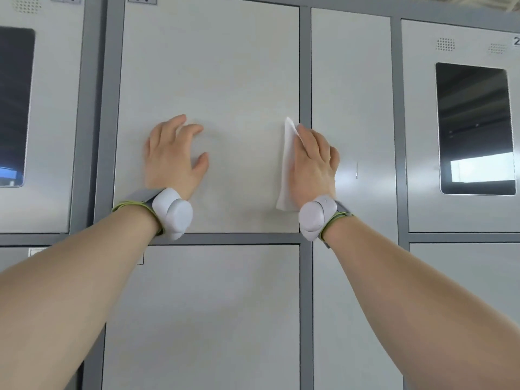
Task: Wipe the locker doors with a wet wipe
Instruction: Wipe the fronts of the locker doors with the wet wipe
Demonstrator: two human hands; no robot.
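A pale grey locker door (pixel 219 66) numbered 17 fills the middle of the view. My right hand (pixel 313 161) presses a white wet wipe (pixel 287 164) flat against the door's right edge, fingers straight, reaching over the grey frame strip. The wipe sticks out to the left of the hand and below the palm. My left hand (pixel 174 156) rests on the same door at its lower left, fingers relaxed and slightly spread, holding nothing.
Grey frame strips (pixel 305 66) separate the doors. A narrow door (pixel 351 94) lies to the right, then a door with a dark window (pixel 475 128). Another windowed door (pixel 14 105) is at the far left. Lower doors (pixel 202 319) sit below.
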